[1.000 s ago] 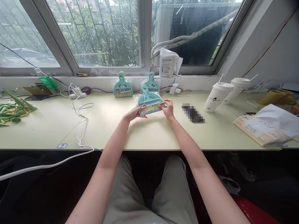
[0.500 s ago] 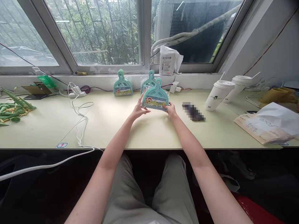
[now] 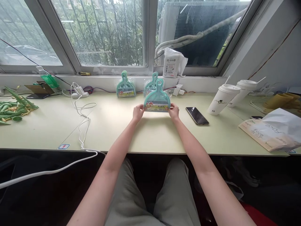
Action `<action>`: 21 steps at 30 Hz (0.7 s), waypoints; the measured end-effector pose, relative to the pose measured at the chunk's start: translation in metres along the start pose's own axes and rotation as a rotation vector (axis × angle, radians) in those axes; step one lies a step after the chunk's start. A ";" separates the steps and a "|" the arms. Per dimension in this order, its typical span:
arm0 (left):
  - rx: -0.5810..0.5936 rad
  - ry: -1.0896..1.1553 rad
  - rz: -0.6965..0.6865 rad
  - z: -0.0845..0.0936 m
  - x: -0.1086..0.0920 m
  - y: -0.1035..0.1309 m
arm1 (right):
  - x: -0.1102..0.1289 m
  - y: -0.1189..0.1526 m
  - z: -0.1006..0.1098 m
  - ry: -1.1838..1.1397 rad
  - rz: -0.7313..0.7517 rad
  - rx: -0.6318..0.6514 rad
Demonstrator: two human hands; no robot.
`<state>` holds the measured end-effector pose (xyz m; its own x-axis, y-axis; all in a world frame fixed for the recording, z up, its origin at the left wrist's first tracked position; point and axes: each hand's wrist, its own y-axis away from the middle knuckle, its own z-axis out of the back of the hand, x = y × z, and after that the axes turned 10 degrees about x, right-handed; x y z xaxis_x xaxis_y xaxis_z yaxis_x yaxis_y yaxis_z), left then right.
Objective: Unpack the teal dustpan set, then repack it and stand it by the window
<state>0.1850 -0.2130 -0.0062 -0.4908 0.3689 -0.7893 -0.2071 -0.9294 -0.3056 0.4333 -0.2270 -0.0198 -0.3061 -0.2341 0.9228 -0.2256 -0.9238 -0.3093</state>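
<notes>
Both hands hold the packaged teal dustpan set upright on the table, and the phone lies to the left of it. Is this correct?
Not quite. In the head view the left hand and right hand do hold the packaged teal dustpan set upright on the table, but the phone lies to its right, not its left.

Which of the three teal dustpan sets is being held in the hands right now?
The front dustpan set, upright between the left hand and right hand. The left set and the one behind lean against the sill, untouched.
</notes>
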 end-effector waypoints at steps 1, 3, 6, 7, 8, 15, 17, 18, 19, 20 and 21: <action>-0.009 -0.121 0.015 0.001 0.002 -0.001 | -0.002 -0.002 -0.002 0.072 0.024 -0.008; 0.002 -0.296 0.076 0.003 0.006 -0.007 | -0.003 -0.008 -0.009 0.193 0.079 -0.013; 0.016 -0.391 0.108 0.007 0.016 -0.025 | 0.000 -0.025 -0.023 0.338 0.151 0.025; 0.018 -0.402 0.107 0.009 0.019 -0.033 | 0.003 -0.033 -0.028 0.397 0.159 0.025; 0.012 -0.406 0.107 0.010 0.023 -0.042 | 0.005 -0.040 -0.034 0.466 0.161 0.021; -0.099 -0.296 0.131 0.010 0.056 -0.107 | 0.001 -0.078 -0.069 0.906 0.100 0.021; -0.112 -0.224 0.122 0.006 0.065 -0.126 | -0.006 -0.091 -0.074 0.951 0.085 -0.003; -0.116 -0.189 0.118 0.004 0.069 -0.136 | -0.010 -0.100 -0.076 0.963 0.095 -0.015; -0.127 -0.160 0.114 0.001 0.072 -0.146 | -0.014 -0.108 -0.077 0.972 0.104 -0.034; -0.144 -0.138 0.114 -0.002 0.075 -0.156 | -0.018 -0.118 -0.078 0.979 0.116 -0.051; -0.167 -0.125 0.120 -0.004 0.077 -0.165 | -0.022 -0.127 -0.079 0.986 0.127 -0.066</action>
<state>0.1851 -0.0317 -0.0187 -0.6069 0.2450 -0.7561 -0.0037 -0.9522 -0.3055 0.3960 -0.0808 -0.0192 -0.9561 0.0540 0.2880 -0.1801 -0.8836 -0.4322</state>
